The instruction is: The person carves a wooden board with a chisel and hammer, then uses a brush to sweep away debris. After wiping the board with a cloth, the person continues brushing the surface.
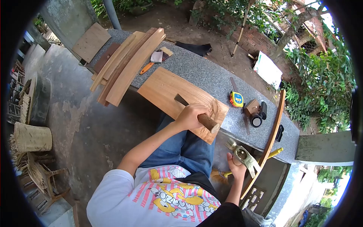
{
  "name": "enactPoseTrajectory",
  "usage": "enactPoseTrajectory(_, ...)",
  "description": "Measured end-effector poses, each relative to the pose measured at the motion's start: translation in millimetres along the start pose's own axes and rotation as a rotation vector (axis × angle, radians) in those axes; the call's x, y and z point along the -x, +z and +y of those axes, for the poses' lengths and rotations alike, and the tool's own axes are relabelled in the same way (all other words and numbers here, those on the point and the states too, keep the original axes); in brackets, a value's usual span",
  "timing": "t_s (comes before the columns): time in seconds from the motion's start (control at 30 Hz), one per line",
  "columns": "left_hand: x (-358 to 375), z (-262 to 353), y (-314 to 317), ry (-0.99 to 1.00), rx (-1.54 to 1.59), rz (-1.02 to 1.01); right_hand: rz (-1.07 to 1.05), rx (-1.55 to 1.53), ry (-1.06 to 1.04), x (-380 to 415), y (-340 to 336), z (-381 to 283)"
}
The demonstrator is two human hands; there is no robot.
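Observation:
My left hand (193,116) is wrapped round a chisel (208,123) with a thick wooden handle. The chisel's dark blade (181,100) points away from me, its tip at the surface of a flat wooden board (162,85). This board lies across the bench edge and over my lap, and its right end shows a rough, worked patch. In my right hand (236,166) is a claw hammer (244,156), held low to the right of the board and apart from the chisel. My fingers hide most of the hammer's handle.
Curved wooden pieces (132,68) are stacked on the left of the granite bench (200,62), beside an orange-handled scraper (147,68). To the right are a yellow tape measure (236,99), a black cylindrical object (256,120) and a long curved strip (273,134) leaning on the bench.

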State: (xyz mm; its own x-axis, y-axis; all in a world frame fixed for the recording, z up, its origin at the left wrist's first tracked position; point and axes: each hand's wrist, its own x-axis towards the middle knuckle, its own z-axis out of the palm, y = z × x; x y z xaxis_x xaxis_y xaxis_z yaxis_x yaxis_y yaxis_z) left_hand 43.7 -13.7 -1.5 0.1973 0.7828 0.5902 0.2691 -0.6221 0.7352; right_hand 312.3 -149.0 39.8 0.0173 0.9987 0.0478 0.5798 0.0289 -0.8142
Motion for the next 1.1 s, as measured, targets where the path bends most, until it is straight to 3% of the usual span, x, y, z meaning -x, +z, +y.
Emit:
enactPoseTrajectory(0.07, -0.6, 2.2, -1.4, -0.01, 0.004, 0.004, 0.067, 0.093, -0.023, 6.0, 10.3, 19.3)
enactPoseTrajectory(0.13, 1.7, 1.6, -2.1, -0.015, 0.012, 0.012, 0.083, -0.354, 0.108, -1.4, 34.6, 5.9)
enactPoseTrajectory(0.2, 5.7, -2.2, -2.5, -0.03, 0.016, -0.039, 0.025, -0.05, 0.174, -7.4, 48.9, 7.1)
enactPoseTrajectory(0.33, 10.4, -17.3, -18.1, -0.016, -0.079, -0.007, 0.002, -0.024, 0.24, -4.9, 35.7, -5.2)
enactPoseTrajectory(0.37, 10.4, -17.6, -21.5, -0.006, -0.035, -0.022, 0.013, -0.128, 0.299, -2.3, 28.7, -16.5)
enactPoseTrajectory(0.5, 8.0, -13.4, -27.4, -0.032, -0.014, -0.054, 0.053, -0.536, 0.188, -7.4, 23.0, -54.3)
enactPoseTrajectory(0.57, 8.0, -16.5, -24.5, -0.049, -0.004, -0.047, -0.013, -0.433, 0.241, -12.4, 34.8, -43.5)
enactPoseTrajectory(0.63, 8.4, -21.9, -20.9, -0.046, -0.047, -0.018, -0.11, -0.109, 0.307, -20.2, 46.1, -28.8)
enactPoseTrajectory(0.67, 7.9, -25.4, -21.1, -0.042, -0.091, 0.007, -0.042, 0.002, 0.088, -21.3, 54.3, -6.3)
enactPoseTrajectory(0.73, 6.9, -31.9, -28.4, -0.043, -0.106, 0.021, -0.014, -0.005, 0.054, -22.6, 55.0, -8.8)
enactPoseTrajectory(0.83, 5.5, -30.8, -37.9, -0.074, -0.093, 0.011, -0.075, -0.195, 0.239, -20.8, 33.0, -42.9)
enactPoseTrajectory(1.0, -3.9, -29.0, -39.7, -0.091, -0.065, 0.012, 0.023, -0.474, 0.267, -29.8, 44.3, -56.3)
enactPoseTrajectory(1.1, -3.0, -29.9, -40.8, -0.114, -0.086, -0.023, -0.12, -0.172, 0.349, -33.0, 61.9, -43.1)
